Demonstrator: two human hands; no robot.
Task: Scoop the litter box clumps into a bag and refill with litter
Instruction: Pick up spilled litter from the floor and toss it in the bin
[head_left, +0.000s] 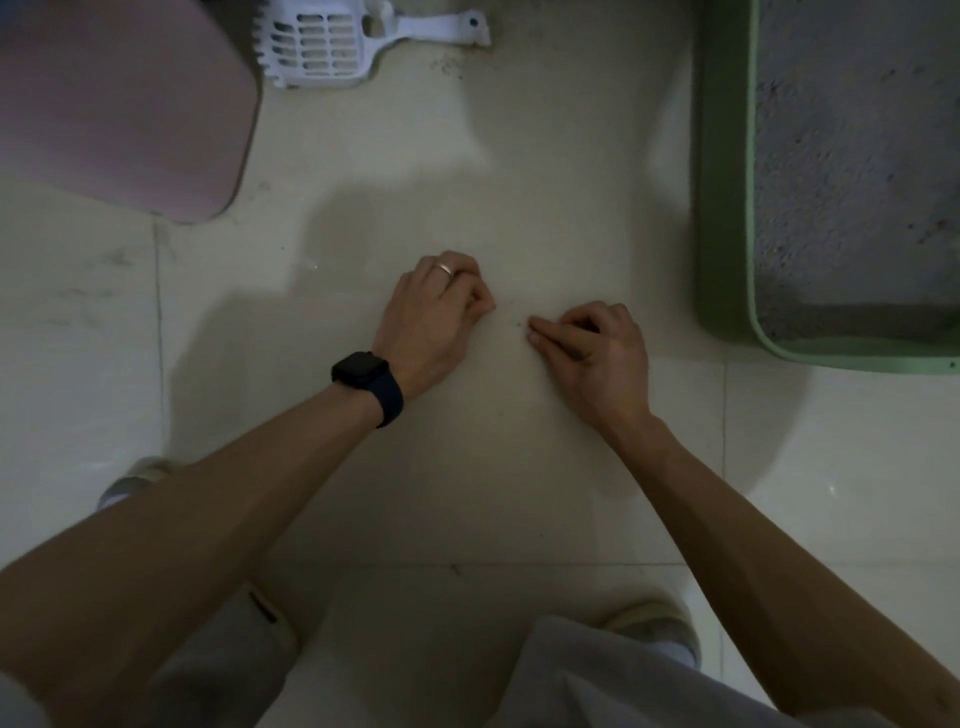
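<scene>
The green litter box (722, 218) sits on the floor at the right, filled with grey litter (852, 156). A white slotted scoop (322, 47) lies on the tiles at the top, well beyond both hands. My left hand (436, 312), with a ring and a dark watch, rests on the floor with its fingers curled in a loose fist. Nothing shows in it. My right hand (592, 348) is just to its right, thumb and forefinger brought together and pointing left at the floor, the other fingers curled. A tiny dark speck (519, 325) lies between the hands.
A pink rounded container (119, 109) stands at the top left, beside the scoop. Scattered litter grains (447, 65) dot the cream tiles below the scoop handle. My knees and shoes (654, 623) are at the bottom of the view.
</scene>
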